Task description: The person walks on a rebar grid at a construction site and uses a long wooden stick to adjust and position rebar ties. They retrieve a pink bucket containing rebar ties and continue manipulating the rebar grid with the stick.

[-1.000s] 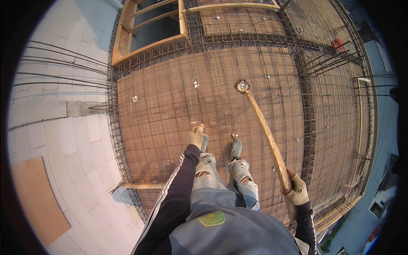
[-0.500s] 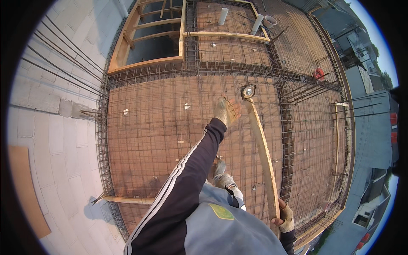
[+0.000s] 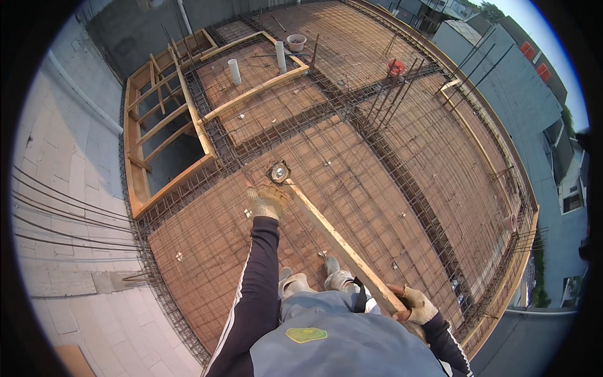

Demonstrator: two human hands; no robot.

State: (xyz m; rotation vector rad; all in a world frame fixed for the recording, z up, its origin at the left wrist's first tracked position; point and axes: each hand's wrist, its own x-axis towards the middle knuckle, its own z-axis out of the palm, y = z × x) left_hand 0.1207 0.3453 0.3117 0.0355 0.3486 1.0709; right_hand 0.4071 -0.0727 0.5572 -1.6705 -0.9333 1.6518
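My right hand [image 3: 417,306], in a cream glove with bare fingertips, is wrapped round the lower part of a long pale wooden batten [image 3: 342,247]. The batten slants away up and to the left. At its far end is a round, shiny, lamp-like fitting [image 3: 279,172] with a dark rim. My left hand [image 3: 266,202], gloved too, reaches out just below and left of that fitting. Its fingers look apart and hold nothing; their edges are slightly blurred. Beneath both hands spreads a mesh of reinforcing bars [image 3: 377,182] over brown boards.
A timber-framed opening [image 3: 169,141] lies at the far left. White pipes [image 3: 281,56] stand upright beyond, near a bucket [image 3: 296,42]. Upright bars [image 3: 402,94] rise near a red object [image 3: 395,68]. A pale block wall [image 3: 63,188] borders the left; rebar beams cross the deck.
My view has swung to the right, so the deck appears turned. The batten's far end has shifted left and down in the picture; my left hand remains beside it. The right hand keeps its hold.
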